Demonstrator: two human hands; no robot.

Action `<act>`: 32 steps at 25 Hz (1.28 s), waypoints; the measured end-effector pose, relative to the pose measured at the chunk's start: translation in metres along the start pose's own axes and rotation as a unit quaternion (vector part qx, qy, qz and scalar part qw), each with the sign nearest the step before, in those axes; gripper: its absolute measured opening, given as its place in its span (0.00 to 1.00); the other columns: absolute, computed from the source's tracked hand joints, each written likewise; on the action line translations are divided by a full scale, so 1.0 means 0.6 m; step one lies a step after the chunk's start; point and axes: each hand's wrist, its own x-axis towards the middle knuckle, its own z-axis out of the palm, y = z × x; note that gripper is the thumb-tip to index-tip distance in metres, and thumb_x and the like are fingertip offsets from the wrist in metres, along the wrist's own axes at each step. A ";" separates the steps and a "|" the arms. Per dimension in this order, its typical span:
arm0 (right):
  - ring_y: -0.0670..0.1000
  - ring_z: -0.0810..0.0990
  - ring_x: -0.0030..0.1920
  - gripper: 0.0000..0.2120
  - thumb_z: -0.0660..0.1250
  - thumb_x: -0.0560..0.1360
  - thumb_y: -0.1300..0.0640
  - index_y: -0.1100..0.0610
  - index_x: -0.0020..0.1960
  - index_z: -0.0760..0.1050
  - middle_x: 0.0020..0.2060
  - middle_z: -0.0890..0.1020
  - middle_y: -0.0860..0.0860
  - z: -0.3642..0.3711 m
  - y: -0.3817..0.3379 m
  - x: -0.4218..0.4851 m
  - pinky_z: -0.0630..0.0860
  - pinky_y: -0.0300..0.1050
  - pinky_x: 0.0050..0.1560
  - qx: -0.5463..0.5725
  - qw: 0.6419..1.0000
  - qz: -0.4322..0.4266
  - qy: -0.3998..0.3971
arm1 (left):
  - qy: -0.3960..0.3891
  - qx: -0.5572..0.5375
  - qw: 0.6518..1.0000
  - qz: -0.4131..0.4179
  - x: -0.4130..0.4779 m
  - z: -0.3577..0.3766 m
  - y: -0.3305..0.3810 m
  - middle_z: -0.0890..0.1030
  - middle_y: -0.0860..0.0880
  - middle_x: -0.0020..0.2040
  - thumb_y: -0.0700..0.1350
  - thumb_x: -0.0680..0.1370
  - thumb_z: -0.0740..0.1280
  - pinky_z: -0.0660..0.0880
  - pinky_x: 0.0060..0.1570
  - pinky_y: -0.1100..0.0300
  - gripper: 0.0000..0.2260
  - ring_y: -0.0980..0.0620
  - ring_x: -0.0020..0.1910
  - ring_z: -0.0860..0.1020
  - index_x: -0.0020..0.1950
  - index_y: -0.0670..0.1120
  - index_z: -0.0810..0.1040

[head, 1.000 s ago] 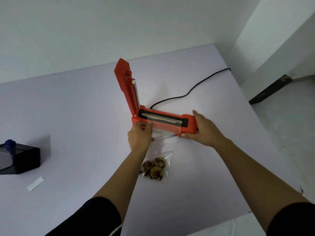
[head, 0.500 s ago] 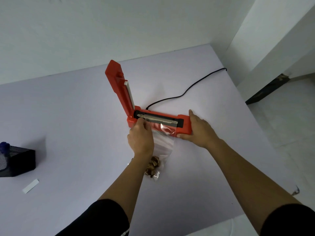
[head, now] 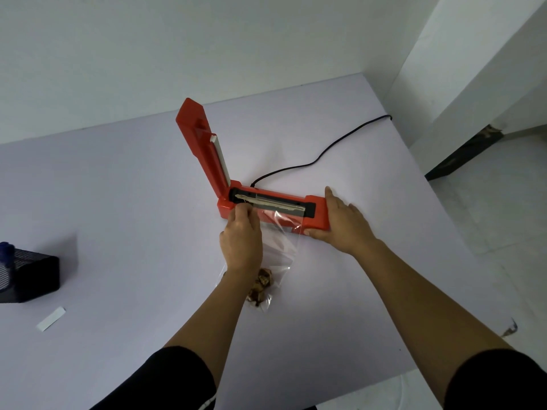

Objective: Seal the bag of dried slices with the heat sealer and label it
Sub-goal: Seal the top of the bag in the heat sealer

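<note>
Left hand (head: 241, 235) is pinching the top of the clear bag (head: 281, 247) at the left end of the red sealer (head: 317, 213); right hand (head: 343, 223) is clasping its right end, thumb in front, fingers over. Dried slices (head: 262, 287) are sitting bunched in the bag's bottom, nearest, beside the left forearm, and the bag is running up the table (head: 118, 202) onto the sealing bar. Lid (head: 201, 149) is standing raised at the left, cord (head: 325, 152) trailing behind; paper strip (head: 51, 319) and black mesh box (head: 29, 276) are lying far left.
</note>
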 end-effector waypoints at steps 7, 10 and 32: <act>0.57 0.66 0.70 0.49 0.69 0.68 0.37 0.55 0.75 0.46 0.72 0.65 0.55 0.000 0.003 -0.001 0.57 0.55 0.72 -0.003 1.000 -0.008 0.009 | -0.093 -0.064 0.991 -0.074 0.012 -0.004 -0.019 0.81 0.44 0.39 0.50 0.81 0.56 0.79 0.38 0.45 0.08 0.42 0.32 0.79 0.47 0.47 0.68; 0.57 0.65 0.71 0.48 0.69 0.68 0.37 0.55 0.75 0.46 0.72 0.64 0.54 -0.001 0.003 -0.002 0.56 0.55 0.73 -0.008 1.000 -0.011 0.011 | -0.098 -0.063 0.991 -0.062 0.011 -0.008 -0.015 0.80 0.43 0.39 0.51 0.81 0.54 0.79 0.37 0.44 0.07 0.40 0.31 0.79 0.47 0.49 0.66; 0.56 0.73 0.60 0.40 0.70 0.67 0.36 0.56 0.68 0.59 0.64 0.72 0.55 -0.010 0.017 0.004 0.69 0.51 0.61 -0.055 0.997 -0.053 0.003 | -0.177 -0.134 0.972 -0.080 0.015 -0.028 -0.028 0.83 0.48 0.41 0.49 0.79 0.61 0.75 0.26 0.68 0.09 0.56 0.22 0.77 0.49 0.45 0.77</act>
